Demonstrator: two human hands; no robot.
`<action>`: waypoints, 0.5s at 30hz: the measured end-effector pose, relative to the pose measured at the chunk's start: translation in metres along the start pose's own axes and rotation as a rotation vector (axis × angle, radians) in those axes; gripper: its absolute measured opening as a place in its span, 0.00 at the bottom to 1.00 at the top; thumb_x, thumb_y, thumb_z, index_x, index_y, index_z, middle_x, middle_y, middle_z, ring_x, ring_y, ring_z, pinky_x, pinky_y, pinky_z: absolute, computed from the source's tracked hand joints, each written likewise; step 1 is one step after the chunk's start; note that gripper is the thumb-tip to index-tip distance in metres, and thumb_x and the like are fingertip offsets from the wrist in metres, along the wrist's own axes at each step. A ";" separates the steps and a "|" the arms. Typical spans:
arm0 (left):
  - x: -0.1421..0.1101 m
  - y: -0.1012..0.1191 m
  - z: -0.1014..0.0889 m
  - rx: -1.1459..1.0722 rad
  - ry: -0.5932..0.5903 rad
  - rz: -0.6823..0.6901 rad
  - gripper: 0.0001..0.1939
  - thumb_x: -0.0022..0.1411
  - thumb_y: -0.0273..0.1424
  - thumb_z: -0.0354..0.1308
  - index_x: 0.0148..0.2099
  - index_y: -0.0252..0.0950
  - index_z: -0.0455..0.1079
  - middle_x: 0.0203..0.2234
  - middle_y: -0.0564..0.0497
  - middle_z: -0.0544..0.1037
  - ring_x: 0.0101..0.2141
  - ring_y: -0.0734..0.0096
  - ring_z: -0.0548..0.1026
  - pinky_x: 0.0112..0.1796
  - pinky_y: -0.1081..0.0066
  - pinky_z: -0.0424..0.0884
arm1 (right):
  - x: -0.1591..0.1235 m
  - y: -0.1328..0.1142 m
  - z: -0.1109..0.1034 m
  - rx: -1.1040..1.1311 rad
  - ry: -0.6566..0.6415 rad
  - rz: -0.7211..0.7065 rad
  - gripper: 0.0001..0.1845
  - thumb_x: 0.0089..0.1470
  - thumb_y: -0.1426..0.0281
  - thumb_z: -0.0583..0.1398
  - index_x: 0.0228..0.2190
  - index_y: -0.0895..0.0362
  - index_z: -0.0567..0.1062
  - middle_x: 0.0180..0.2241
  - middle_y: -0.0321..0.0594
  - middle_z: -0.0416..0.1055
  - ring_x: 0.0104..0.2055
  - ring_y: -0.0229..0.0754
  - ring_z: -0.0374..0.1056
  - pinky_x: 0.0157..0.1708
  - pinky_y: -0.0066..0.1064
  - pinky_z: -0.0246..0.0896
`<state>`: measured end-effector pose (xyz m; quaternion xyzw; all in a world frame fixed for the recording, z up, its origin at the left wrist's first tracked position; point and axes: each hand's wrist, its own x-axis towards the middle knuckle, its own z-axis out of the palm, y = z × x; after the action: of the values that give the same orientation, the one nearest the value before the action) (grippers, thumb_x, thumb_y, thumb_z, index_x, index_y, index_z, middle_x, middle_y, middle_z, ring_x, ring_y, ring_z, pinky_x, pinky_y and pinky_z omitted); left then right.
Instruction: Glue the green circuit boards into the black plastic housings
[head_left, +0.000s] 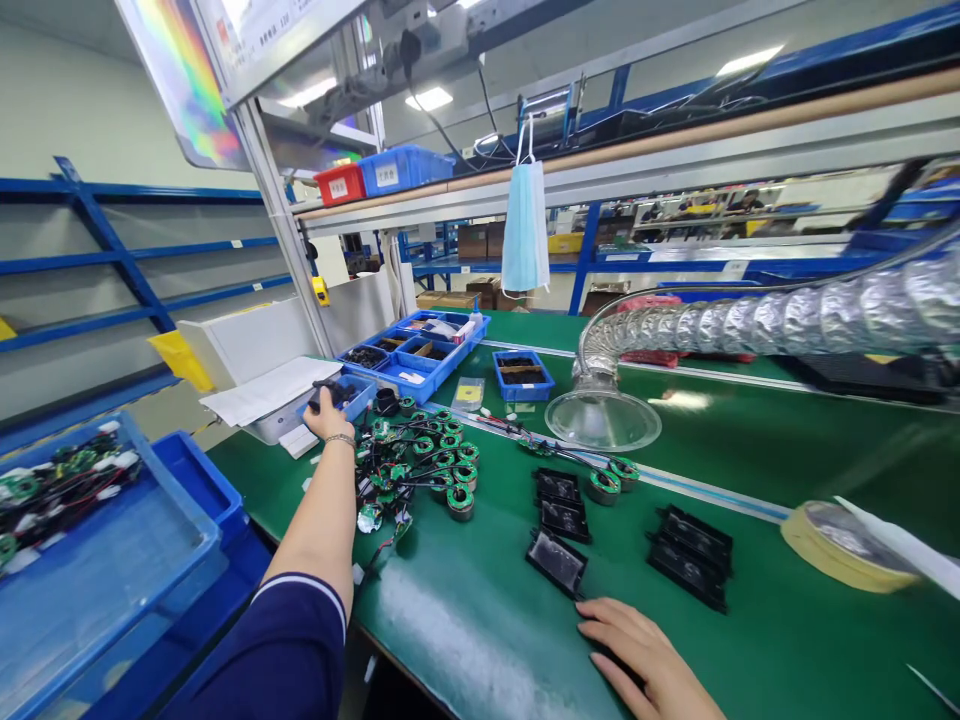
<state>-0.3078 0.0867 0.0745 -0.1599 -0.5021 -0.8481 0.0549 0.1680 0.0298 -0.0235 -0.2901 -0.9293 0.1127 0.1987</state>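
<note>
My left hand (330, 420) is stretched out to a small blue bin (358, 399) at the left of the table. Its fingers are closed on a small black part (325, 390), whose exact shape is too small to make out. Beside that wrist lies a pile of green ring-shaped circuit boards with black wires (424, 455). My right hand (645, 655) rests on the green table at the front, fingers extended and holding nothing. Just beyond its fingertips is a black plastic housing (557, 562). Other black housings lie behind it (562, 503) and to the right (690, 555).
A clear extraction hood (604, 418) on a silver duct (750, 325) hangs over the table. Blue divided trays (427, 380) stand at the back. A tape roll (847, 550) lies right. A blue tub (112, 540) with wired boards is at left. A face mask (526, 228) hangs above.
</note>
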 end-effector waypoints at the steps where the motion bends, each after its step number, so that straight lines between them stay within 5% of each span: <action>1: 0.006 0.008 0.004 -0.034 0.009 -0.009 0.15 0.59 0.42 0.47 0.30 0.38 0.49 0.19 0.61 0.55 0.14 0.83 0.54 0.15 0.79 0.52 | 0.000 0.000 0.000 0.000 0.000 -0.001 0.16 0.55 0.59 0.52 0.39 0.51 0.75 0.43 0.42 0.71 0.47 0.47 0.66 0.45 0.40 0.66; 7: 0.044 0.078 0.031 -0.193 -0.019 0.122 0.13 0.62 0.42 0.45 0.34 0.39 0.50 0.23 0.59 0.57 0.15 0.87 0.51 0.16 0.81 0.49 | 0.000 0.000 -0.002 0.032 0.009 0.002 0.15 0.54 0.59 0.53 0.38 0.51 0.76 0.42 0.43 0.72 0.46 0.46 0.67 0.45 0.38 0.66; 12: 0.018 0.075 0.031 -0.182 -0.081 0.129 0.19 0.52 0.38 0.60 0.37 0.37 0.53 0.24 0.60 0.60 0.14 0.89 0.52 0.14 0.81 0.48 | -0.001 0.001 0.000 0.057 0.001 0.019 0.15 0.54 0.59 0.53 0.37 0.52 0.76 0.43 0.43 0.72 0.47 0.46 0.67 0.47 0.39 0.64; 15: 0.011 0.081 0.038 -0.195 -0.084 0.101 0.15 0.55 0.37 0.56 0.36 0.35 0.53 0.22 0.60 0.59 0.13 0.89 0.51 0.13 0.81 0.47 | -0.002 0.001 -0.001 0.071 0.000 0.026 0.16 0.54 0.59 0.53 0.38 0.52 0.76 0.43 0.43 0.71 0.48 0.46 0.66 0.47 0.40 0.64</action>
<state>-0.2890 0.0801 0.1626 -0.2249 -0.4104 -0.8816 0.0609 0.1701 0.0295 -0.0239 -0.2947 -0.9210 0.1480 0.2073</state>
